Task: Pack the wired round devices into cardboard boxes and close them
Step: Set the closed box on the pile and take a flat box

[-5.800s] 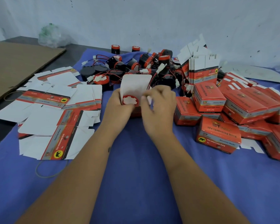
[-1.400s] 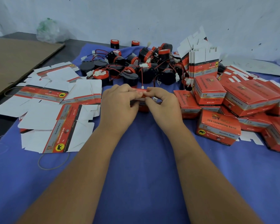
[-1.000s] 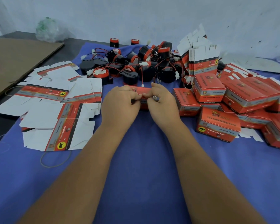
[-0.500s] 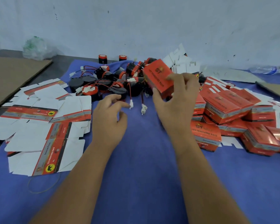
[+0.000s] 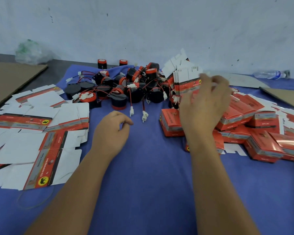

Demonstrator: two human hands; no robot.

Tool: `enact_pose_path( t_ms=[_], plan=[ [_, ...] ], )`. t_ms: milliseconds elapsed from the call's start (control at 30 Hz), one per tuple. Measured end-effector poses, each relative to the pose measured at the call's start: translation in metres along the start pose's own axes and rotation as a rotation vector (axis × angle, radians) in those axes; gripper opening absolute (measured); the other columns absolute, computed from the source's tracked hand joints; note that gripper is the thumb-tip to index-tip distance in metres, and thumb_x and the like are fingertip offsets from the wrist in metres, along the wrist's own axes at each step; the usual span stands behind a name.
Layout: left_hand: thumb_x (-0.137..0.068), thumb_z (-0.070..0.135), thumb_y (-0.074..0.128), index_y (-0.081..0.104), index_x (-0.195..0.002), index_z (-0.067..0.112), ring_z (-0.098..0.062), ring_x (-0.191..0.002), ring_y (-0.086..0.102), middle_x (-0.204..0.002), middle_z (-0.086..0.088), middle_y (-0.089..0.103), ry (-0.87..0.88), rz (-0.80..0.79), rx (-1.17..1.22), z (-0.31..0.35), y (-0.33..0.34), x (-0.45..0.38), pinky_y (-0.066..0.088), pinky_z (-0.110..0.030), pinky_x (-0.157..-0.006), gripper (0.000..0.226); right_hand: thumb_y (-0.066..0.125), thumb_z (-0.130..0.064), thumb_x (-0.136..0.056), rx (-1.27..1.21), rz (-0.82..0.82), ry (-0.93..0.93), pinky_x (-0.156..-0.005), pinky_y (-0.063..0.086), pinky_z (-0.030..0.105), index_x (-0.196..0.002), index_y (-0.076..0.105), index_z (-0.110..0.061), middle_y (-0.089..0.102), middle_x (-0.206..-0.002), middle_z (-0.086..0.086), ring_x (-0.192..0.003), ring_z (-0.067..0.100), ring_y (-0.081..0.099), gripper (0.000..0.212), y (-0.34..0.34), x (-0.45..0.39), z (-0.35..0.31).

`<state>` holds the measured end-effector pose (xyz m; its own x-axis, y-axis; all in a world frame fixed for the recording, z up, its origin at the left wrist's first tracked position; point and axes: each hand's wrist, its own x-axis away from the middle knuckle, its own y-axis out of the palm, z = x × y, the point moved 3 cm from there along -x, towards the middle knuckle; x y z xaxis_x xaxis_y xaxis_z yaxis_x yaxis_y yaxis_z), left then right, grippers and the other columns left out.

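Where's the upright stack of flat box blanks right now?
In the head view, the upright stack of box blanks stands right of centre, between the device pile and the closed boxes, just beyond the right hand.

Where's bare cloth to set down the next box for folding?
Bare blue cloth lies between the forearms, bordered by flat cartons left and closed boxes right. Farther back, the device pile crowds it.
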<state>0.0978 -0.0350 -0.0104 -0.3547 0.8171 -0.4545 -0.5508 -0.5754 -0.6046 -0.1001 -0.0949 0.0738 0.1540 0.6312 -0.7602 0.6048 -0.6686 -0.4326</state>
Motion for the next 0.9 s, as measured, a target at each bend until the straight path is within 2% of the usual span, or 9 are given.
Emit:
enact_pose_path(
  t_ms=[100,167,300,367,467,567,667,800,900],
  plan=[
    [-0.096,0.005,0.051,0.071,-0.095,0.018,-0.004,-0.093,0.049,-0.102,0.01,0.058,-0.021,-0.016,0.007,-0.002,0.0,0.001,0.034,-0.011,-0.076,0.024,0.045,-0.021,-0.093,-0.016,-0.216,0.052,-0.052,0.029,0.028,-0.089,0.061,-0.017,0.057,-0.077,-0.002,-0.066,0.022,0.05,0.018,0.02,0.0,0.002],
    [-0.096,0.006,0.051,0.07,-0.093,0.022,-0.005,-0.093,0.05,-0.102,0.01,0.059,-0.034,-0.027,0.02,-0.002,-0.001,0.002,0.035,-0.012,-0.076,0.025,0.043,-0.025,-0.093,0.029,-0.311,0.124,-0.049,0.022,0.026,-0.072,0.055,-0.017,0.05,-0.065,-0.004,-0.058,0.02,0.044,0.025,0.027,-0.004,0.008],
    [-0.097,0.007,0.05,0.067,-0.092,0.026,-0.007,-0.094,0.051,-0.102,0.01,0.059,-0.042,-0.03,0.025,-0.001,0.0,0.003,0.037,-0.023,-0.083,0.026,0.044,-0.03,-0.094,0.071,-0.417,0.163,-0.075,0.042,0.033,-0.105,0.068,-0.016,0.066,-0.104,0.006,-0.092,0.029,0.058,0.03,0.033,-0.014,0.018],
    [-0.096,0.007,0.051,0.071,-0.095,0.02,-0.012,-0.096,0.053,-0.104,0.007,0.061,-0.049,-0.011,-0.002,0.0,-0.002,0.002,0.04,-0.027,-0.083,0.024,0.045,-0.03,-0.093,0.165,-0.487,0.129,-0.096,0.038,0.04,-0.118,0.065,-0.015,0.06,-0.123,0.012,-0.113,0.034,0.052,0.035,0.036,-0.014,0.016],
    [-0.091,0.007,0.054,0.076,-0.098,0.014,-0.029,-0.105,0.056,-0.11,-0.005,0.067,-0.041,0.115,-0.177,0.0,-0.013,0.0,0.044,-0.042,-0.089,0.024,0.047,-0.03,-0.091,0.182,-0.496,0.066,-0.106,0.029,0.042,-0.123,0.062,-0.016,0.053,-0.132,0.014,-0.125,0.033,0.042,0.037,0.042,-0.004,-0.002],
    [-0.092,0.018,0.054,0.07,-0.112,0.022,-0.036,-0.142,0.026,-0.144,-0.011,0.048,-0.189,0.208,-0.444,-0.005,-0.027,0.001,0.017,-0.058,-0.112,0.027,0.048,-0.029,-0.093,0.043,-0.526,-0.124,-0.103,0.028,0.038,-0.124,0.061,-0.019,0.053,-0.13,0.007,-0.122,0.028,0.043,0.035,0.055,0.022,-0.037],
    [-0.101,0.032,0.04,0.048,-0.14,0.026,-0.039,-0.15,-0.008,-0.163,-0.016,0.008,-0.431,0.143,-0.456,-0.02,-0.035,0.002,0.004,-0.072,-0.109,0.041,0.048,-0.024,-0.097,-0.174,-0.777,-0.345,-0.102,0.032,0.038,-0.134,0.054,-0.017,0.051,-0.134,0.006,-0.122,0.027,0.043,0.038,0.074,0.062,-0.075],
    [-0.103,0.024,0.035,0.051,-0.136,0.011,-0.038,-0.137,0.033,-0.15,-0.02,0.034,-0.322,0.26,-0.063,-0.023,-0.039,-0.003,0.032,-0.048,-0.11,0.039,0.042,-0.015,-0.101,-0.447,-1.092,-0.267,-0.104,0.039,0.043,-0.141,0.047,-0.012,0.051,-0.14,0.008,-0.128,0.025,0.045,0.04,0.097,0.104,-0.087],
    [-0.103,0.021,0.036,0.055,-0.127,0.016,-0.019,-0.122,0.051,-0.128,0.005,0.054,-0.308,0.37,0.4,-0.016,-0.037,-0.004,0.038,-0.031,-0.102,0.031,0.051,-0.02,-0.097,-0.435,-1.033,-0.38,-0.099,0.039,0.044,-0.131,0.055,-0.012,0.055,-0.132,0.006,-0.121,0.026,0.046,0.035,0.101,0.114,-0.081]
  ],
)
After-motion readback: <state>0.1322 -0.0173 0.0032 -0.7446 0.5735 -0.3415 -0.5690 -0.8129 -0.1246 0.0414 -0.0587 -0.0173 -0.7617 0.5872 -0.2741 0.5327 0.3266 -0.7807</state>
